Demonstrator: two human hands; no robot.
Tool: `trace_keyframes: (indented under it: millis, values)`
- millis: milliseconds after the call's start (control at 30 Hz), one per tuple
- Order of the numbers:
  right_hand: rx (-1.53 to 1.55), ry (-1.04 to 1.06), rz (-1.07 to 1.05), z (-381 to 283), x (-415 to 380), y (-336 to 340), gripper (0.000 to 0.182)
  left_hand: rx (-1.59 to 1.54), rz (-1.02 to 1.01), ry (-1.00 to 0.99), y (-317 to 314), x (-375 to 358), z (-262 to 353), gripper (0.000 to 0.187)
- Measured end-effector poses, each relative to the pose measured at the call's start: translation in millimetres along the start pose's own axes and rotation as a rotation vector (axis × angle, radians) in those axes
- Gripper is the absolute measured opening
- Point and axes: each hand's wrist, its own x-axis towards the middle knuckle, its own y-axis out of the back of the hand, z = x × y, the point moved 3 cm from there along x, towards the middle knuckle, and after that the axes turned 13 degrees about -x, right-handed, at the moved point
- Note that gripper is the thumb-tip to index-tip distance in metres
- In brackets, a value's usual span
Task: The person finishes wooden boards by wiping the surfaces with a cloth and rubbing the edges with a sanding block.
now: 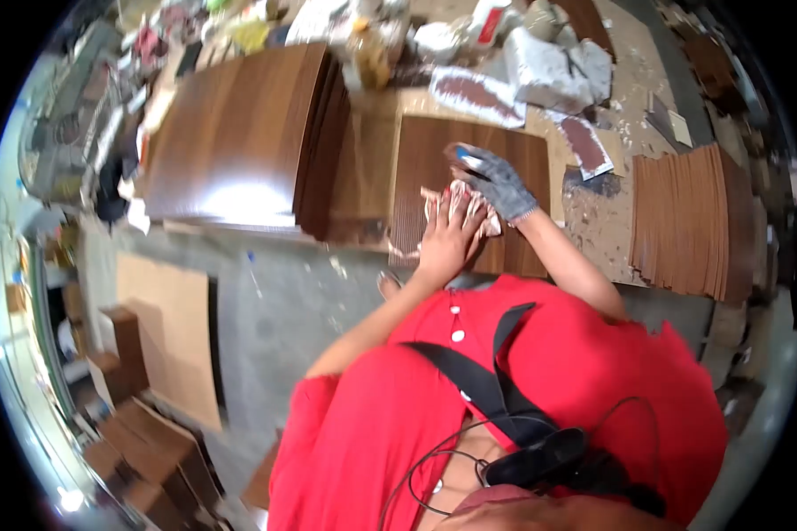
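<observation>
A dark brown wood-grain panel [416, 146] lies flat on the worktable before me. My left hand [450, 237], bare, presses a crumpled pale pink-and-white cloth [490, 221] against the panel, its fingers bent over the fabric. Just beyond the cloth, my right hand [496, 181] wears a grey knitted glove. Its thumb and fingers close round something small, with a blue and whitish patch showing near the fingertips; I cannot make out what it is.
Stacked brown panels [239, 133] stand left of the work, thin brown strips [677, 221] at the right. Behind are a bottle of yellowish liquid [372, 57], a white block [545, 71] and brown-smeared sheets [478, 95]. Cartons [155, 451] and a tan board [168, 332] lie lower left.
</observation>
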Motion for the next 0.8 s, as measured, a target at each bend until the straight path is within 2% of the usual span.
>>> trace_keyframes:
  millis: [67, 133, 167, 200, 233, 267, 300, 400, 467, 500, 533, 600, 633, 733, 800]
  values:
    - [0.784, -0.430, -0.242, -9.0, 9.5, -42.7, 0.042, -0.055, -0.069, 0.098, -1.9, -6.2, -2.0, 0.053]
    - [0.112, -0.159, -0.385, -30.7, 16.1, -68.7, 0.038, -0.053, -0.120, 0.146, -5.4, -13.4, -9.6, 0.051]
    - [-0.042, 0.165, -0.348, -44.2, 16.8, -87.6, 0.036, -0.187, -0.196, 0.208, -16.6, -21.0, -17.5, 0.051]
    - [-0.228, 0.260, -0.390, -49.5, 8.4, -98.0, 0.036, -0.323, -0.271, 0.263, -27.9, -26.8, -24.9, 0.051]
    - [-0.286, 0.329, -0.427, -53.1, 4.4, -110.2, 0.035, -0.386, -0.072, 0.190, -24.4, -21.6, -23.8, 0.055]
    - [-0.345, 0.399, -0.463, -56.2, 0.6, -120.5, 0.035, -0.047, -0.051, -0.002, -6.8, -18.6, -13.6, 0.058]
    - [-0.368, 0.403, -0.480, -57.6, -5.7, -127.4, 0.035, -0.117, -0.111, 0.063, -23.4, -25.8, -21.0, 0.057]
    - [-0.326, 0.464, -0.436, -48.7, -11.5, -138.1, 0.035, -0.756, -0.201, 0.269, -6.4, -34.1, -16.5, 0.058]
    - [-0.316, 0.467, -0.473, -53.6, -6.1, -137.1, 0.033, -0.830, -0.381, 0.118, -25.8, -38.9, -17.4, 0.063]
    - [-0.306, 0.457, -0.493, -56.5, -3.7, -136.4, 0.031, -0.742, -0.271, 0.038, -35.4, -38.0, -16.6, 0.066]
    - [-0.306, 0.455, -0.497, -64.7, -2.9, -135.0, 0.031, -0.705, -0.252, 0.000, -37.1, -40.8, -16.2, 0.065]
    - [-0.413, 0.459, -0.701, -80.6, -7.0, -139.3, 0.029, -0.686, -0.262, -0.051, -34.7, -45.6, -16.1, 0.064]
    - [-0.344, 0.628, -0.595, -83.2, -10.9, -146.1, 0.010, -0.678, -0.266, -0.066, -34.8, -48.2, -18.1, 0.063]
    - [-0.411, 0.685, -0.638, -74.3, -14.1, -150.5, 0.008, -0.634, -0.255, -0.106, -33.3, -52.2, -20.1, 0.062]
    - [-0.322, 0.669, -0.587, -70.9, -3.2, -145.2, 0.012, -0.566, -0.230, -0.127, -30.4, -49.2, -18.6, 0.061]
